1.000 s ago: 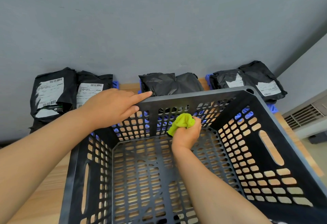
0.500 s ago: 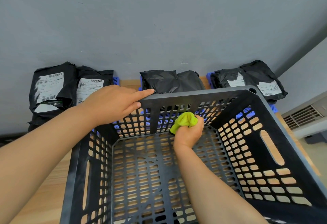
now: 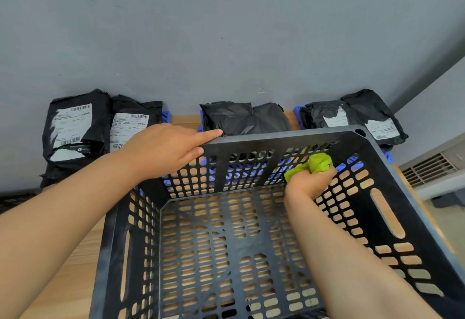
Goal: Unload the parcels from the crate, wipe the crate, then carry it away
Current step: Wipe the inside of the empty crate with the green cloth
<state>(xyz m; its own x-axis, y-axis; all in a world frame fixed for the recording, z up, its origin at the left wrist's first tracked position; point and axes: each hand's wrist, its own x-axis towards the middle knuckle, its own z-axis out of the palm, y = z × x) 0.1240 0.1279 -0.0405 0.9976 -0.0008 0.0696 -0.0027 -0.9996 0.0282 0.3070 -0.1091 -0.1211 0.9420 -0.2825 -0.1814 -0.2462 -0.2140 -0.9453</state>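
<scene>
While the black lattice crate (image 3: 276, 138) stands on the wooden counter (image 3: 63, 281), the person's left hand (image 3: 161, 152) holds its far rim, forefinger straight along the top and thumb on the inner face. The right hand (image 3: 308, 184) is fisted round a green cloth (image 3: 318, 164), pressed against the far wall's inside near the right corner. Black parcels (image 3: 244, 118) lie beyond the crate, along the grey wall (image 3: 226, 41).

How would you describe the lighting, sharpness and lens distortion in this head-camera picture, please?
Head view: soft, even light, no harsh glare or hard shadows; the wide lens bows the crate rim and wall corner; parcel label text is too blurred to read.
</scene>
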